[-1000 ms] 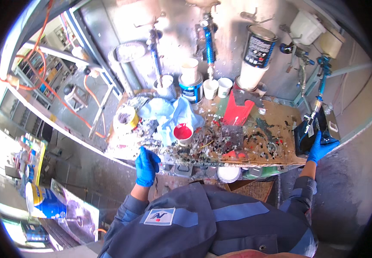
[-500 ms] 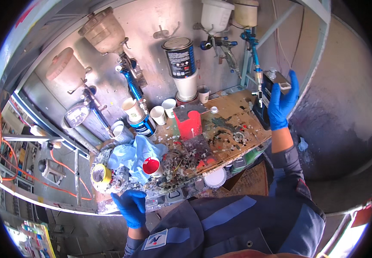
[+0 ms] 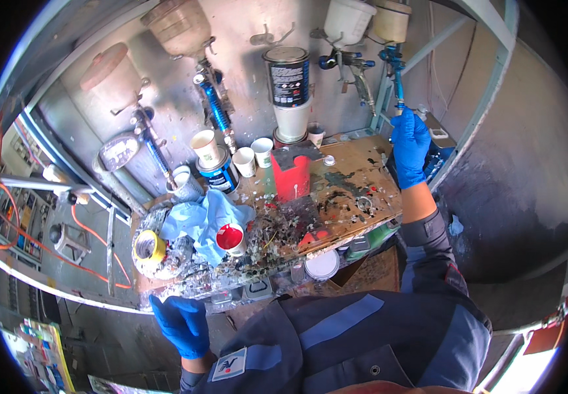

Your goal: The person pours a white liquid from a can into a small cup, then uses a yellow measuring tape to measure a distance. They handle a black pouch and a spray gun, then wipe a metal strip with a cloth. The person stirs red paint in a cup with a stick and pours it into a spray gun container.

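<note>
My right hand [image 3: 410,148], in a blue glove, closes around the lower end of a blue-handled spray gun [image 3: 394,65] hanging on the back wall. The gun's beige cup [image 3: 391,23] is on top, and the fitting at its lower end is hidden by my fingers. My left hand [image 3: 182,325], also gloved in blue, hovers empty in front of the bench's left front corner, fingers partly bent and apart. Nearest to it are a roll of yellow tape [image 3: 158,247] and a paper cup with red paint [image 3: 230,240]. A crumpled light-blue cloth [image 3: 198,220] lies behind them.
More spray guns [image 3: 215,108] hang along the metal wall. A black-labelled paint can [image 3: 288,79] is stacked over a white container [image 3: 292,121]. Paper cups [image 3: 244,161] and a blue can [image 3: 220,172] line the paint-stained bench [image 3: 356,171]. A metal canister [image 3: 438,133] stands beside my right hand.
My right hand has moved left from near the metal canister, going from spread fingers to a grip on the spray gun. My left hand has shifted slightly left and down. The view has shifted a little.
</note>
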Available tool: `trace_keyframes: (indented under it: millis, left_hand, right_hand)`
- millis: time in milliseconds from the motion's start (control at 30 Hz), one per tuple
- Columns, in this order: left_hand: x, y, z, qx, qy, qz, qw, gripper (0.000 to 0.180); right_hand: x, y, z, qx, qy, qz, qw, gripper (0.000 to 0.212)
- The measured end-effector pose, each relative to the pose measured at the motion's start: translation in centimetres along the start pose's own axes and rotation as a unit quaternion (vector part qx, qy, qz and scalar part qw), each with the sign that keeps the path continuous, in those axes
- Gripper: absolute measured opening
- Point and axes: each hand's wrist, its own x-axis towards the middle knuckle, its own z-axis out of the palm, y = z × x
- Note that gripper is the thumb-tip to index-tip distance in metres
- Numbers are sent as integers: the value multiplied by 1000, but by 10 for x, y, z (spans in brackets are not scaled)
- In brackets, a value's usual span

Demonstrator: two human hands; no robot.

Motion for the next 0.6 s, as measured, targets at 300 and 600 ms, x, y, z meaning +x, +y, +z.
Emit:
trace_keyframes:
  millis: [300,600]
  left_hand:
    - [-13,18,7,-73,94,-146,982,58]
    - [-22,23,-3,-98,108,-156,977,52]
  right_hand:
    - [-10,22,20,42,-40,15,998,29]
    - [-22,10,40,31,-19,30,999,38]
